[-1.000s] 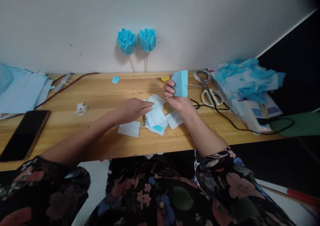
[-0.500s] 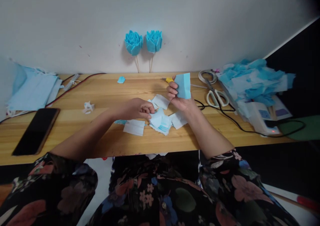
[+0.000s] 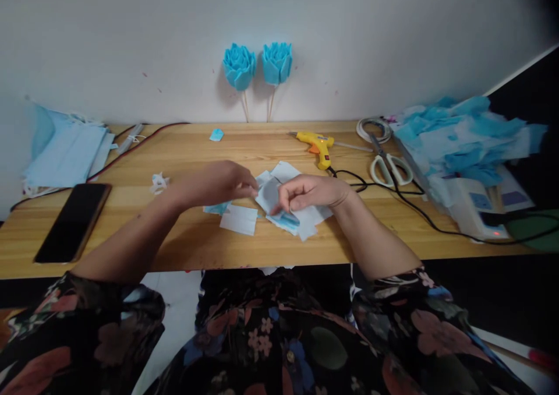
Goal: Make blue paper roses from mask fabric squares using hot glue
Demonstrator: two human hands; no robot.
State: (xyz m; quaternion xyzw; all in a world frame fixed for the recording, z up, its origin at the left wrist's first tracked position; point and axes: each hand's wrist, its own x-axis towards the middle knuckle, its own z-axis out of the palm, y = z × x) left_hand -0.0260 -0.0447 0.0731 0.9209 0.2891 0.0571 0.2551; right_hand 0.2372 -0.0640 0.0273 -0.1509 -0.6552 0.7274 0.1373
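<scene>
Small pale-blue and white squares of mask fabric (image 3: 286,222) lie in a loose, overlapping pile near the table's front middle. At the pile's left edge is my left hand (image 3: 222,182), slightly blurred, its fingertips and thumb closing on the edge of a shaded fabric square (image 3: 268,195). My right hand (image 3: 312,192) is low over the pile's right side with curled fingers, apparently gripping fabric; its palm hides what is held. Just left of the pile, a white square (image 3: 239,219) partly overlaps a blue piece (image 3: 215,208).
Behind my right hand lies a yellow glue gun (image 3: 321,146), its cord running right past white-handled scissors (image 3: 391,169). Blue fabric scraps (image 3: 467,133) heap at right; masks (image 3: 67,153) and a phone (image 3: 73,223) lie left. Two blue fabric flowers (image 3: 277,63) lean against the wall.
My right hand has come down from its raised position with the folded blue square to the pile, uncovering the glue gun. My left hand has shifted slightly left along the pile. The view has shifted.
</scene>
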